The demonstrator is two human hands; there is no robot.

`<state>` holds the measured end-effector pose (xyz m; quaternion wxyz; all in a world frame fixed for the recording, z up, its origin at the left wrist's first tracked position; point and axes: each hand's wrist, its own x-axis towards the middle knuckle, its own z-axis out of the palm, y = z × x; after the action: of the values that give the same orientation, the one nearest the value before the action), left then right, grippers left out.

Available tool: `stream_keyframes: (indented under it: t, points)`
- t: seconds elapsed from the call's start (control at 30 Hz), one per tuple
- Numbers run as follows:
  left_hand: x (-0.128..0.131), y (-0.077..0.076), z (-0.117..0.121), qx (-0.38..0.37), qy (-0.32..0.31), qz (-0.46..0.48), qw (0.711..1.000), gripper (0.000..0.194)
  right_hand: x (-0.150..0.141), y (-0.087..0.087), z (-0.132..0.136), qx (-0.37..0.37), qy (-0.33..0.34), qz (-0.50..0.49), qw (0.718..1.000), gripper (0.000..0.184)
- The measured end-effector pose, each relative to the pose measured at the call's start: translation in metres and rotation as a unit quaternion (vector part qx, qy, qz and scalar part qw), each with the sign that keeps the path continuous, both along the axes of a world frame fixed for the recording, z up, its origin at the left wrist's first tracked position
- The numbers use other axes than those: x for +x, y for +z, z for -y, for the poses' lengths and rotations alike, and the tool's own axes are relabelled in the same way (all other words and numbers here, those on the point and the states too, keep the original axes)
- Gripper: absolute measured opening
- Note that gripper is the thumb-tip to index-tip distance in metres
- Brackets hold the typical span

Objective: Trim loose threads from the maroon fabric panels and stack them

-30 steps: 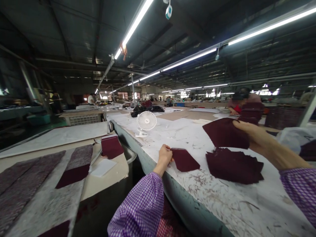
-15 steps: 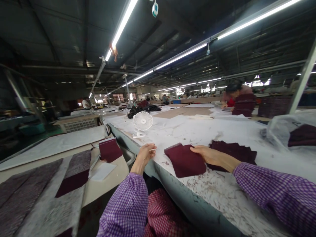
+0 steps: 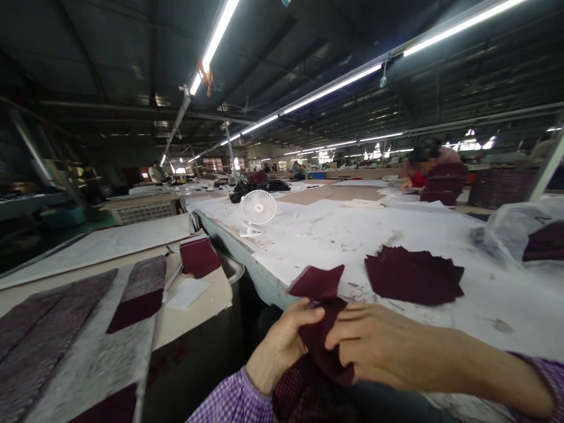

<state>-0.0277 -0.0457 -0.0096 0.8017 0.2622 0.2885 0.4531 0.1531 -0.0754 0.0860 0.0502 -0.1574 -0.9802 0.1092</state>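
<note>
In front of me, just over the near table edge, a maroon fabric piece (image 3: 320, 283) is bunched between my two hands. My left hand (image 3: 282, 341) pinches its left side with the thumb on top. From the right, my right hand (image 3: 374, 341) grips the same cloth with curled fingers. The far corner of the cloth stands up flat, while its lower part is folded and partly covered by my fingers. Beyond my right hand, a fanned pile of maroon fabric pieces (image 3: 414, 275) lies on the white-covered table (image 3: 308, 235).
A small white fan (image 3: 258, 208) stands near the table's left edge. On the lower left table are a maroon stack (image 3: 199, 257), a white card (image 3: 188, 292) and speckled fabric strips (image 3: 61, 317). A plastic bag (image 3: 511, 232) lies right. Across the table sits a person (image 3: 443, 176).
My right hand has drawn the maroon piece off the tabletop, towards me. My left hand has come down and right to grip it. The piece is now bunched, and the fanned pile is uncovered.
</note>
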Motion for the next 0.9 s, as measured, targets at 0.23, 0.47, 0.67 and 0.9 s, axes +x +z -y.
stream_keyframes:
  t: [0.23, 0.47, 0.67, 0.9]
  points:
    - [0.01, 0.0, -0.011, 0.087, 0.013, -0.113, 0.99, 0.045, 0.023, -0.014, -0.055, -0.008, -0.14, -0.092, 0.986, 0.031]
    - [-0.02, -0.002, -0.009, 0.131, -0.147, -0.127, 0.972, 0.059, 0.018, -0.052, -0.107, 0.038, -0.138, -0.002, 0.99, 0.044]
    - [-0.029, 0.01, 0.013, 0.222, -0.151, -0.144, 0.952, 0.06, 0.015, -0.061, -0.124, 0.039, -0.209, -0.028, 0.977, 0.041]
    - [-0.007, 0.017, 0.005, 0.254, -0.08, -0.115, 0.957, 0.053, 0.038, -0.024, -0.089, -0.268, -0.252, -0.165, 0.915, 0.04]
